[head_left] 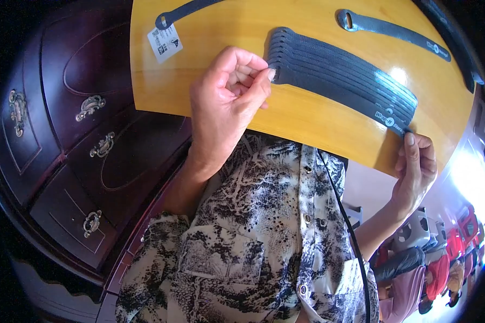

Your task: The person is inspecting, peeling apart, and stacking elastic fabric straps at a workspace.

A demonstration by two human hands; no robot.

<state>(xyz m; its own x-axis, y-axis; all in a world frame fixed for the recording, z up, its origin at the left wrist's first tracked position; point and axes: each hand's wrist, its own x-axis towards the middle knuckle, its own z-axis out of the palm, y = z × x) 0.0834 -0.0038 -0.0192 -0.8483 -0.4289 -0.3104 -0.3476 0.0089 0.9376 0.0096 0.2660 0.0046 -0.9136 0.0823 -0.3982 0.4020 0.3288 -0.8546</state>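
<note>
A row of black hook-and-loop straps [339, 67] lies overlapped like a fan on the yellow tabletop, slotted round ends to the left and pale-printed tails to the right. At the near left corner, my left hand [229, 94] pinches the slotted end of the nearest strap between thumb and index finger. My right hand [417, 161] pinches that strap's tail at the near right corner, its other fingers curled. Beyond the row lie a loose black strap [399, 36] at the right and another slotted strap [191, 9] at the upper left, cut off by the frame.
A white label [166, 43] is on the yellow tabletop [164, 91] under the upper left strap. Another long black strap [458, 48] runs along the far right edge. Dark wooden drawers [129, 153] stand at left. A black cord [355, 242] hangs before me. Several people [436, 274] sit at lower right.
</note>
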